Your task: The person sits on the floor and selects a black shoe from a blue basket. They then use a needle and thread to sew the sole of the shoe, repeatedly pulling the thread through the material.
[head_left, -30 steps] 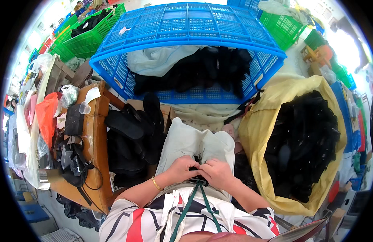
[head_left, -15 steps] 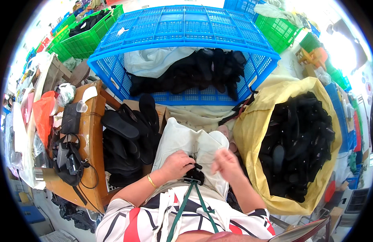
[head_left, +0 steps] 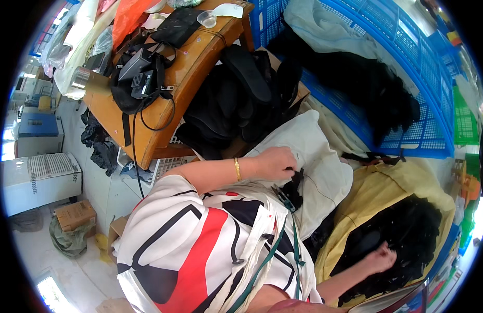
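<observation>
My left hand (head_left: pixel 275 163), with a gold bracelet on its wrist, rests on a white cloth (head_left: pixel 317 151) spread over my lap and pinches a small black strap piece (head_left: pixel 293 187). My right hand (head_left: pixel 379 258) is far to the right, down inside a yellow sack (head_left: pixel 377 193) full of black pieces (head_left: pixel 413 235). Its fingers are curled among them, and I cannot tell whether they hold one.
A large blue plastic crate (head_left: pixel 434 122) with black pieces and a pale cloth lies beyond the lap. A pile of black soles (head_left: pixel 241 96) sits beside a wooden table (head_left: pixel 186 68) carrying a black bag, cables and a plastic cup. Cardboard boxes and a white unit stand on the floor at left.
The hands were together on the black piece over the white cloth. The right hand has let go and gone right into the yellow sack. The view has swung and tilted left.
</observation>
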Demonstrator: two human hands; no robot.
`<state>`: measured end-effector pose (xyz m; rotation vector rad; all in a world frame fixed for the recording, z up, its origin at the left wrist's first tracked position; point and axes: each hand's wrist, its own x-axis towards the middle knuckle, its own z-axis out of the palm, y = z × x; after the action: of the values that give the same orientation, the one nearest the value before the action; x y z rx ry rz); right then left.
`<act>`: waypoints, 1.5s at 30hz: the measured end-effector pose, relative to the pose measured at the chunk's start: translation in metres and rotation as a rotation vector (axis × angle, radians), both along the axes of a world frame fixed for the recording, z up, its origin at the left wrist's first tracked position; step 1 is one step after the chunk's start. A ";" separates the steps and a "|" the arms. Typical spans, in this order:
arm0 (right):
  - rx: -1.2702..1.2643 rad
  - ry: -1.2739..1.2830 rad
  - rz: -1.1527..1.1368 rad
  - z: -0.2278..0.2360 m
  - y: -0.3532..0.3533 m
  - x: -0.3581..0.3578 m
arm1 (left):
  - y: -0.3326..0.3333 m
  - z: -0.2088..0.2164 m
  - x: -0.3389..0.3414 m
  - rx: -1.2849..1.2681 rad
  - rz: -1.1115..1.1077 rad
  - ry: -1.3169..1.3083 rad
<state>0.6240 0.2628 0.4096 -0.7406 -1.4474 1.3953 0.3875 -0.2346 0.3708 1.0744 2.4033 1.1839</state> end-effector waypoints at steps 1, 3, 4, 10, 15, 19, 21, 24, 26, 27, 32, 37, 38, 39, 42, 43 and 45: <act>-0.163 -0.021 0.056 0.006 -0.070 -0.044 | 0.003 -0.002 0.004 0.046 0.003 -0.052; -0.198 -0.288 0.438 -0.015 -0.145 -0.079 | 0.012 0.002 0.007 0.147 -0.006 -0.143; -0.293 -0.415 0.605 -0.021 -0.183 -0.094 | 0.017 0.005 0.006 0.179 -0.020 -0.189; 0.127 -0.598 1.185 -0.018 -0.280 -0.146 | 0.011 0.032 -0.007 0.222 -0.019 -0.232; -0.013 -0.495 1.079 -0.016 -0.274 -0.153 | -0.048 0.063 -0.082 0.279 0.834 0.059; -0.271 -0.403 1.056 -0.026 -0.272 -0.146 | -0.146 0.015 -0.156 0.018 1.346 0.271; -0.269 -0.411 1.047 -0.032 -0.269 -0.143 | -0.138 0.032 -0.171 0.343 1.372 -0.352; -0.257 -0.429 1.057 -0.034 -0.270 -0.140 | -0.137 0.032 -0.181 0.324 1.242 -0.583; -0.255 -0.445 1.071 -0.035 -0.271 -0.138 | -0.147 0.019 -0.187 0.387 1.252 -0.588; -0.258 -0.436 1.060 -0.035 -0.269 -0.136 | -0.140 0.025 -0.186 0.415 1.246 -0.602; -0.293 -0.466 0.986 -0.039 -0.255 -0.127 | -0.088 0.099 -0.153 0.922 0.831 -0.741; -0.357 -0.404 0.847 -0.035 -0.252 -0.121 | -0.034 0.122 -0.094 0.160 0.297 -0.075; -0.367 -0.399 0.812 -0.031 -0.252 -0.120 | -0.023 0.116 -0.083 -0.110 0.150 0.039; -0.387 -0.388 0.792 -0.029 -0.254 -0.119 | -0.015 0.113 -0.070 -0.392 0.008 0.153; -0.436 -0.393 0.774 -0.043 -0.248 -0.110 | -0.010 0.061 -0.021 -0.717 -0.209 -0.072; -0.425 -0.399 0.744 -0.044 -0.244 -0.106 | -0.008 0.050 -0.011 -0.735 -0.288 -0.131; -0.405 -0.417 0.660 -0.048 -0.240 -0.104 | 0.001 0.035 -0.002 -0.759 -0.268 -0.229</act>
<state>0.5198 0.0228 0.3618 -0.8851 -1.8580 2.1807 0.3853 -0.2340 0.4061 0.8930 2.1337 0.2325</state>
